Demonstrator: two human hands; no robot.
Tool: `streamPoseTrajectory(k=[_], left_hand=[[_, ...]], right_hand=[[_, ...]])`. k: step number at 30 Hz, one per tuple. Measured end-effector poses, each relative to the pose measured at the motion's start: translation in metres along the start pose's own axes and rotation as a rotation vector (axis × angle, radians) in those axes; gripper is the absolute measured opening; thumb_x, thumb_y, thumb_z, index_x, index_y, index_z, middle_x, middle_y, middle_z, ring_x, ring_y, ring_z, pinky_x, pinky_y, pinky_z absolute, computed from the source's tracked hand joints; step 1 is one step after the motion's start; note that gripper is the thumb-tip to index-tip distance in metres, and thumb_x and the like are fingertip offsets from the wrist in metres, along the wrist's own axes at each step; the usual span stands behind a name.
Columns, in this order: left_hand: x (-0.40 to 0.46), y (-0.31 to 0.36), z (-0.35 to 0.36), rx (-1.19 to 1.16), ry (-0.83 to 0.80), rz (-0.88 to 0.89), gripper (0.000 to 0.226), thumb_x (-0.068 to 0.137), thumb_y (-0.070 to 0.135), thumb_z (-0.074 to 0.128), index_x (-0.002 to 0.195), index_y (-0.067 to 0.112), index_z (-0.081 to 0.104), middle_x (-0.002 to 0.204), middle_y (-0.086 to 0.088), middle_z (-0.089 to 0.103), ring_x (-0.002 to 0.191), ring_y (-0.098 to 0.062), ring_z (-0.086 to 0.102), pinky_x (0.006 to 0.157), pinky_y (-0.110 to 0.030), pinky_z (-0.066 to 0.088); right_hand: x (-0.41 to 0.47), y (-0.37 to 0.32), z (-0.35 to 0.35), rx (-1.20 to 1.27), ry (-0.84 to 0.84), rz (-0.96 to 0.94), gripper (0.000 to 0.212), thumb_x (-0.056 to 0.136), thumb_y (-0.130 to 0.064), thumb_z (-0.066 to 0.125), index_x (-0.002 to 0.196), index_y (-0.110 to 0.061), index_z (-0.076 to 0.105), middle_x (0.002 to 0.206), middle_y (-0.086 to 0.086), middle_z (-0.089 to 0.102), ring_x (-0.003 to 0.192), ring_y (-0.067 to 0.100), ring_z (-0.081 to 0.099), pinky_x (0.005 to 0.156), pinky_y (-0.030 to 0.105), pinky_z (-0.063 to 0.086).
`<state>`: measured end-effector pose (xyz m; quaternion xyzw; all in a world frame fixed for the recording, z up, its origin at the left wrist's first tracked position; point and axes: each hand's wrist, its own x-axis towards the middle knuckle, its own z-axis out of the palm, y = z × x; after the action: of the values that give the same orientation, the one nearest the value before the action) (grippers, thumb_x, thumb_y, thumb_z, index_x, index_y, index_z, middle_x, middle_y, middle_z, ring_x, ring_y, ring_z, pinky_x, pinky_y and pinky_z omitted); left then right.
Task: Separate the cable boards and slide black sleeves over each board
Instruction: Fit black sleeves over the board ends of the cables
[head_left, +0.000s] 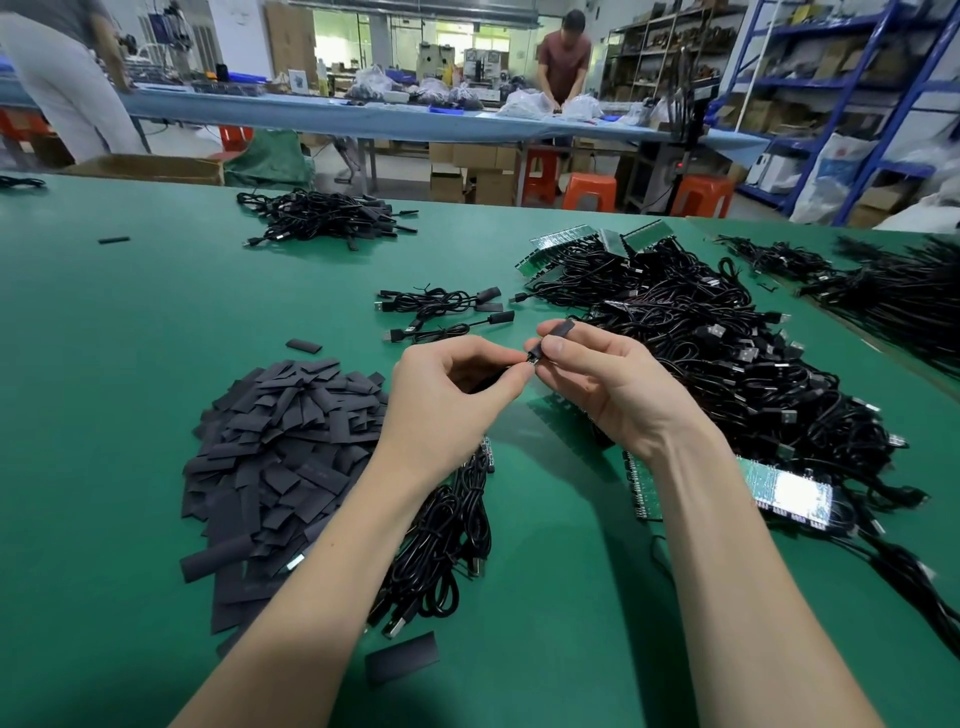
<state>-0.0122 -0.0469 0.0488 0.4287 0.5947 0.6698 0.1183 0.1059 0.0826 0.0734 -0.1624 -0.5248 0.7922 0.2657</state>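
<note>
Right hand (597, 384) pinches sleeve (558, 335); left hand (447, 395) pinches board (531, 359) beside it. Sleeve light, soft; hold by edges.

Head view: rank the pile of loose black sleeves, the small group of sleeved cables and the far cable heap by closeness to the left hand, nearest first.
1. Pile of loose black sleeves, just left of the left hand.
2. Small group of sleeved cables, beyond the hand.
3. Far cable heap, toward the table's back edge.

Factory assembly workshop: green worktable (130, 364) with cable piles (727, 353), stock shelving (831, 78), cardboard boxes (467, 176).
</note>
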Motion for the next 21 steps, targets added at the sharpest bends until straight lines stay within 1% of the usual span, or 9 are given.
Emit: streamPoseTrajectory(k=[3, 7, 10, 12, 14, 17, 19, 21], left_hand=[[-0.001, 0.000, 0.001, -0.008, -0.013, 0.001, 0.007, 0.084, 0.008, 0.081, 0.086, 0.014, 0.081, 0.080, 0.004, 0.078, 0.075, -0.009, 0.073, 0.073, -0.019, 0.055], [0.001, 0.001, 0.001, -0.074, -0.032, 0.011, 0.007, 0.084, 0.007, 0.081, 0.087, 0.014, 0.079, 0.081, 0.004, 0.078, 0.074, -0.008, 0.073, 0.074, -0.019, 0.055], [0.003, 0.003, 0.000, -0.109, -0.056, 0.017, 0.007, 0.084, 0.008, 0.080, 0.087, 0.013, 0.077, 0.080, 0.001, 0.078, 0.073, -0.010, 0.071, 0.074, -0.021, 0.056], [0.005, 0.004, -0.002, -0.159, -0.084, 0.000, 0.010, 0.086, 0.006, 0.078, 0.087, 0.014, 0.073, 0.079, 0.002, 0.076, 0.074, -0.012, 0.070, 0.073, -0.021, 0.054], [0.007, 0.004, -0.007, -0.169, -0.127, -0.003, 0.012, 0.088, 0.006, 0.075, 0.087, 0.016, 0.069, 0.081, 0.004, 0.074, 0.078, -0.010, 0.069, 0.076, -0.020, 0.053], [0.008, 0.003, -0.010, -0.093, -0.150, 0.016, 0.005, 0.084, 0.013, 0.070, 0.087, 0.015, 0.066, 0.084, 0.006, 0.071, 0.081, -0.009, 0.066, 0.080, -0.022, 0.053], [0.007, 0.003, -0.009, -0.043, -0.142, 0.041, 0.007, 0.084, 0.013, 0.068, 0.089, 0.017, 0.065, 0.087, 0.005, 0.072, 0.084, -0.010, 0.069, 0.080, -0.021, 0.053], [0.006, 0.002, -0.009, 0.017, -0.142, 0.074, 0.010, 0.085, 0.014, 0.071, 0.090, 0.021, 0.066, 0.089, 0.008, 0.074, 0.087, -0.010, 0.071, 0.083, -0.020, 0.053]], right_hand=[[-0.001, -0.001, -0.002, -0.028, -0.029, 0.014, 0.024, 0.073, -0.008, 0.074, 0.097, -0.004, 0.072, 0.090, 0.009, 0.076, 0.080, 0.015, 0.073, 0.073, 0.018, 0.057], [-0.002, 0.000, -0.003, -0.017, -0.067, 0.032, 0.017, 0.076, -0.007, 0.073, 0.092, -0.006, 0.075, 0.089, 0.009, 0.075, 0.080, 0.015, 0.073, 0.074, 0.018, 0.057], [-0.004, 0.000, -0.001, 0.006, -0.096, 0.042, 0.012, 0.077, -0.008, 0.072, 0.086, -0.010, 0.079, 0.087, 0.007, 0.074, 0.081, 0.014, 0.073, 0.075, 0.018, 0.057], [-0.004, 0.001, 0.001, 0.034, -0.086, 0.048, 0.011, 0.078, -0.008, 0.071, 0.083, -0.012, 0.081, 0.087, 0.006, 0.075, 0.081, 0.014, 0.074, 0.075, 0.018, 0.057], [-0.003, 0.002, 0.003, 0.080, -0.054, 0.055, 0.011, 0.077, -0.007, 0.071, 0.080, -0.011, 0.081, 0.087, 0.007, 0.075, 0.080, 0.014, 0.074, 0.074, 0.018, 0.057], [-0.001, 0.001, 0.005, 0.110, -0.009, 0.066, 0.012, 0.074, -0.004, 0.072, 0.085, -0.005, 0.077, 0.087, 0.010, 0.075, 0.079, 0.015, 0.074, 0.070, 0.017, 0.057], [-0.001, 0.001, 0.006, 0.109, 0.005, 0.070, 0.019, 0.073, -0.004, 0.072, 0.092, -0.002, 0.072, 0.086, 0.010, 0.075, 0.077, 0.014, 0.073, 0.069, 0.017, 0.057], [-0.001, 0.000, 0.005, 0.101, 0.015, 0.064, 0.024, 0.073, -0.005, 0.072, 0.096, -0.001, 0.070, 0.085, 0.009, 0.075, 0.076, 0.013, 0.073, 0.068, 0.016, 0.057]])
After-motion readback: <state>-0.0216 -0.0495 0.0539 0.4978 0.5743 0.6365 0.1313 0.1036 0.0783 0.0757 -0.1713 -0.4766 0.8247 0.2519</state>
